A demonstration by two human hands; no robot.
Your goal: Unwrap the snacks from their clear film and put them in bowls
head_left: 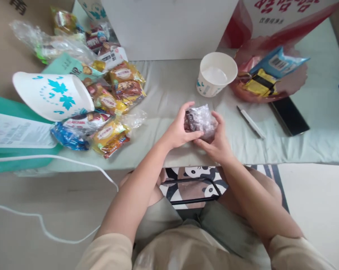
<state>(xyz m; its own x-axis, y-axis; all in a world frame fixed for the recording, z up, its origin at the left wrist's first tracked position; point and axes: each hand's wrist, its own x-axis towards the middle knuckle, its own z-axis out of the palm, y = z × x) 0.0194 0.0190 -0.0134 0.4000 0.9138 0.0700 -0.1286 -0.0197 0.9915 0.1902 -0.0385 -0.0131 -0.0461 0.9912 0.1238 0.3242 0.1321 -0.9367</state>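
Between my two hands is a crinkled clear plastic bundle (200,119) with something dark inside; what it contains I cannot make out. My left hand (181,129) curls round its left side, with the thumb along the front. On the right side, my right hand (217,141) closes on the same bundle, its thumb low at the front. Both hands are just above the front part of the cloth-covered table (163,93). Behind them stands an upright white paper cup (214,73) with blue leaf prints.
Several wrapped snacks (110,101) are heaped on the left beside a tipped paper cup (57,93). To the right lie a white pen (252,123) and a dark phone (290,116), near a pinkish bowl (295,84) of packets. A white box (169,30) stands behind. A white cable (82,162) hangs front left.
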